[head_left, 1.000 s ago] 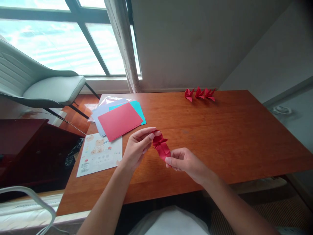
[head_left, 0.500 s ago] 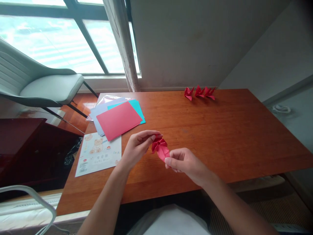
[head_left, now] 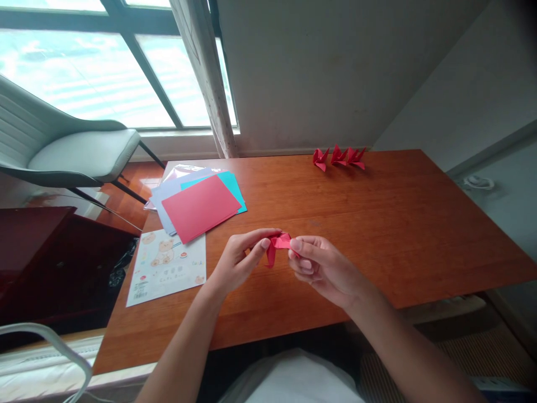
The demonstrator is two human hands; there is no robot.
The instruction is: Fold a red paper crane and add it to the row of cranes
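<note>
A small piece of folded red origami paper (head_left: 279, 243) is held between my two hands, above the near middle of the wooden table. My left hand (head_left: 241, 257) pinches its left side between thumb and fingers. On the other side, my right hand (head_left: 323, 266) grips the right end with the thumb on top and the fingers curled beneath. A narrow flap of the paper hangs down between the hands. Part of the paper is hidden by my fingertips.
Three red folded paper cranes (head_left: 339, 157) stand at the table's back edge. Red sheets (head_left: 201, 208) lie over teal and lilac ones at the left. In front of them is a white bear-printed sheet (head_left: 165, 268). A grey chair (head_left: 79, 151) stands beyond the wooden table (head_left: 403, 235).
The folded red paper has turned from hanging slantwise to lying more level between my hands. My right hand has moved up, closer to my left fingertips. The view has shifted slightly.
</note>
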